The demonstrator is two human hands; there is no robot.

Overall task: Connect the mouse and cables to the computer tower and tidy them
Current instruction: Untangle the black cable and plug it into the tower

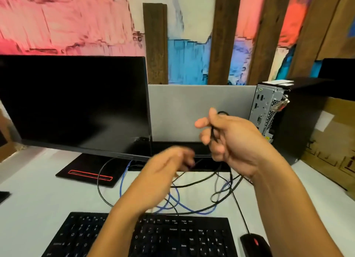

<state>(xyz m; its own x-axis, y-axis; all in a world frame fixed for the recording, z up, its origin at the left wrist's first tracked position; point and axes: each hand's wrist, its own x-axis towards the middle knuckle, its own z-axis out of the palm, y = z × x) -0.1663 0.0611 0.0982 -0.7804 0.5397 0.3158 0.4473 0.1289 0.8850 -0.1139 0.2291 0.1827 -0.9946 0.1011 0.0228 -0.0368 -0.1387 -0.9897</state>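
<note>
White desk (48, 195) carries monitor (76, 103), keyboard (172, 235), mouse (254, 244), tower (278, 116), cables (192, 205)

A single wide-angle camera, worn on the person's head, looks forward and slightly down across the desk (48, 195) from close range. Both forearms enter from the bottom edge, with the left hand (165, 172) and right hand (230, 141) near frame centre. The keyboard (172, 237) lies cut off at the lower edge, nearest the lens. The monitor (75, 103) fills the left middle, the computer tower (284, 118) the right, and the painted wall (67, 20) the top. Straight lines bow toward the frame edges. No second view is supplied.
</note>
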